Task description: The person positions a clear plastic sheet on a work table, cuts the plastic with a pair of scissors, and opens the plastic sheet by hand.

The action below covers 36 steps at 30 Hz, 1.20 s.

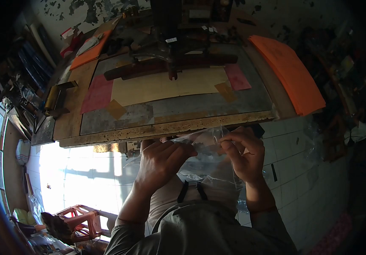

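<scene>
A clear plastic bag is stretched between my two hands, over my lap and just below the front edge of the work table. My left hand is closed on its left side, with the thumb pointing right. At the upper right of the plastic, my right hand pinches an edge between thumb and fingers. The film is see-through and wrinkled, and I cannot make out anything inside it.
On the table lie a yellow sheet and pink sheets, beneath a dark metal press. Orange sheets are stacked at the right. A red plastic stool stands on the floor at the lower left.
</scene>
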Available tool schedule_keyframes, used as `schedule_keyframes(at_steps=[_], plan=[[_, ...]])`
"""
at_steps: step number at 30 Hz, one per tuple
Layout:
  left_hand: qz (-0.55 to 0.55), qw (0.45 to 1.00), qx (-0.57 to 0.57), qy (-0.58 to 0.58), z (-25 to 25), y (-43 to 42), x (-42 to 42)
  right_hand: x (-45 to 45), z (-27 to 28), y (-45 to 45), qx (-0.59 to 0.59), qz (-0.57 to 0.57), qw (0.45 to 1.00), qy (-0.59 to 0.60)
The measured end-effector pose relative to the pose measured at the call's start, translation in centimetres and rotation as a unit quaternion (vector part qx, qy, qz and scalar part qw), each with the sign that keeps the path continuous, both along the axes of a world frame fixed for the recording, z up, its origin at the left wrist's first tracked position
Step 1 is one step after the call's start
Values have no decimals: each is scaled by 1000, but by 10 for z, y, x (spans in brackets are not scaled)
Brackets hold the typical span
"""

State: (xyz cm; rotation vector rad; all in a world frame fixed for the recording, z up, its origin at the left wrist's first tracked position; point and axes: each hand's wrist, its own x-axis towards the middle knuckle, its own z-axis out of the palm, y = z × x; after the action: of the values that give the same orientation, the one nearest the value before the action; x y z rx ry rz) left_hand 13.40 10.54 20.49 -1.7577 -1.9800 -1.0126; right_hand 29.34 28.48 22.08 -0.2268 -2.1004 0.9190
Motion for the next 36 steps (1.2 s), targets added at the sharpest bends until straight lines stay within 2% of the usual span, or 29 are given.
schedule_keyframes(at_steps=[1, 4, 7, 9, 10, 13, 15, 17, 20, 23, 32, 36], plan=[[10, 1000, -3, 7, -2, 0, -1, -1, -3, 3, 20, 2, 1000, 11], [16, 1000, 0, 5, 14, 2, -6, -2, -14, 5, -85, -6, 996, 26], [64, 995, -28, 66, 41, -7, -36, -14, -18, 38, -123, 17, 982, 142], [127, 987, -30, 97, 66, -12, -53, -27, -21, 66, -121, 3, 977, 177], [124, 985, -20, 116, 73, -12, -64, -34, -25, 79, -120, -4, 973, 195], [52, 998, 12, -33, 40, 10, -107, -63, -49, 113, -126, 18, 980, 156], [47, 987, -27, -153, 2, 11, -133, -68, -68, 126, -167, 0, 982, 89], [70, 953, -28, -293, -28, 9, -144, -69, -84, 137, -210, 9, 977, 22], [94, 908, -5, -409, -45, 8, -148, -71, -84, 138, -228, -23, 973, -13], [72, 867, 11, -493, -48, 9, -147, -74, -79, 134, -237, -53, 970, -29], [70, 858, 12, -508, -53, 11, -151, -78, -78, 129, -241, -74, 968, -16], [143, 901, -40, -407, -49, 14, -148, -79, -78, 127, -251, -72, 965, -2]])
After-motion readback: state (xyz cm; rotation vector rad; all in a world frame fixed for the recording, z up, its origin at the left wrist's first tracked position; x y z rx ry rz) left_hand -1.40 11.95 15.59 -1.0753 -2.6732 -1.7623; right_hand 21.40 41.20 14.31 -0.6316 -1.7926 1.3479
